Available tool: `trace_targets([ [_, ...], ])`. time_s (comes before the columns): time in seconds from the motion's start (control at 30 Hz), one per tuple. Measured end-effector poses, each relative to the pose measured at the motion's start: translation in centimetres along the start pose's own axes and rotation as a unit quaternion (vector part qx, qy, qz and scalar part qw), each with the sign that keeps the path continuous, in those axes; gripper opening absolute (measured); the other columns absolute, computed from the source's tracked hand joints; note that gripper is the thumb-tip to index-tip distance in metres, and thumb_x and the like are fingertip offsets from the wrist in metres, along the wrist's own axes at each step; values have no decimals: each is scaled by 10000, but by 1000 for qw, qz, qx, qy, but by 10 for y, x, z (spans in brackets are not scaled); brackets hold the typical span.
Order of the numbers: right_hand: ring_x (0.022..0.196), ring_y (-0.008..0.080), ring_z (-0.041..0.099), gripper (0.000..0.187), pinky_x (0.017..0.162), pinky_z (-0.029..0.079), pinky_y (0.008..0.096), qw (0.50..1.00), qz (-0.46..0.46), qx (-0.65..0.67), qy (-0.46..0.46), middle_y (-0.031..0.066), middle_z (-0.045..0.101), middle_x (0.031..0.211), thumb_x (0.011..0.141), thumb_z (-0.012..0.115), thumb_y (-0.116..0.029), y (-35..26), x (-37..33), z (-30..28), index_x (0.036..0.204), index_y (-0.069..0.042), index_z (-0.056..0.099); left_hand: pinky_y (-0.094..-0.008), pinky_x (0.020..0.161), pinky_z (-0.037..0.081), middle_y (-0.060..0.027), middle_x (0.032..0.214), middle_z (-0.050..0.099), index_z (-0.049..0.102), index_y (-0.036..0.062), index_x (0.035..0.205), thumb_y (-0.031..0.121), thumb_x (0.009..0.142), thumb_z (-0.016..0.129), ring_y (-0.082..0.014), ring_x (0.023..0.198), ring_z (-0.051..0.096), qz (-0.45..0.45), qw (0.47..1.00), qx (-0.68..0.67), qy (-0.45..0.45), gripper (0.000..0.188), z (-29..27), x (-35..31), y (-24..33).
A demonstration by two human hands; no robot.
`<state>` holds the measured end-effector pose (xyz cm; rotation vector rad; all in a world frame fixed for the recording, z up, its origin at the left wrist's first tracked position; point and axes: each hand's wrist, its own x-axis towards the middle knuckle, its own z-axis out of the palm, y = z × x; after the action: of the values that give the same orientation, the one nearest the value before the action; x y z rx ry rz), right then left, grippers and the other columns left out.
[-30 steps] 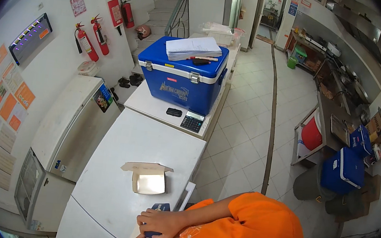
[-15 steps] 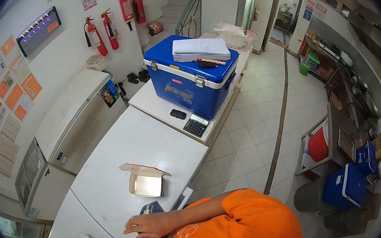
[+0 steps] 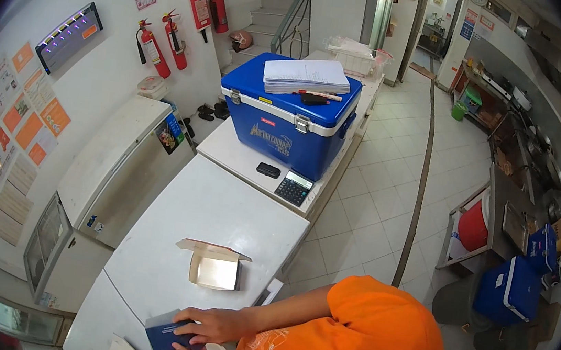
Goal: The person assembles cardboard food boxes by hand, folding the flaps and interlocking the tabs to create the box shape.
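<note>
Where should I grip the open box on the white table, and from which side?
Probably by the left and right walls of the open box, coming from the near side. It sits mouth up, its lid folded open along the far edge, so the near side looks unobstructed; the thin lid would likely flex.

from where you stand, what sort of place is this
Probably the kitchen or back room of a small food business: cookware lines the right wall, a big blue cooler stands on the white counter, and fire extinguishers hang at left.
</note>
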<state>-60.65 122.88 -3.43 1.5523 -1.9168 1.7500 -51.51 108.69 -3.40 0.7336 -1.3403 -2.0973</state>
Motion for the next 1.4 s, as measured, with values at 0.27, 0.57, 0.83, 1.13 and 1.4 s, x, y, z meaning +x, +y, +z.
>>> trace_targets([
  [0.27,1398,425,398,331,1002,512,424,987,-128,19,-90,242,323,1548,833,781,-174,6,2,-37,1091,-69,603,-346,750,583,-101,1094,641,524,77,1200,487,975,602,-238,887,670,-96,985,73,-121,475,-43,50,12],
  [0.57,1423,398,374,354,1078,454,394,992,-98,-9,-84,245,327,1556,883,736,-143,6,1,-49,1175,-13,582,-166,600,492,-4,868,609,541,88,1149,420,961,659,-28,660,550,-14,997,-57,-40,399,32,1,5],
  [0.83,1433,406,357,485,1107,427,411,999,-15,28,-37,228,324,1568,930,654,-83,-3,9,-41,1391,-47,508,-277,740,574,-41,922,615,568,41,1106,427,976,630,-114,829,615,9,998,11,-53,413,30,11,7],
  [1.13,1425,480,335,515,1104,417,443,995,-63,66,45,287,330,1542,839,699,53,9,11,-32,1313,-133,614,-298,741,554,-92,1008,640,593,33,1153,360,994,613,-207,891,655,19,994,-74,-75,364,17,11,-23],
  [1.4,1354,454,427,420,1058,457,461,986,-121,74,92,276,361,1510,850,740,-8,4,41,-35,1236,-157,671,-321,717,546,-96,974,647,607,33,1124,341,979,633,-203,865,657,34,996,-47,-75,342,16,23,-24],
])
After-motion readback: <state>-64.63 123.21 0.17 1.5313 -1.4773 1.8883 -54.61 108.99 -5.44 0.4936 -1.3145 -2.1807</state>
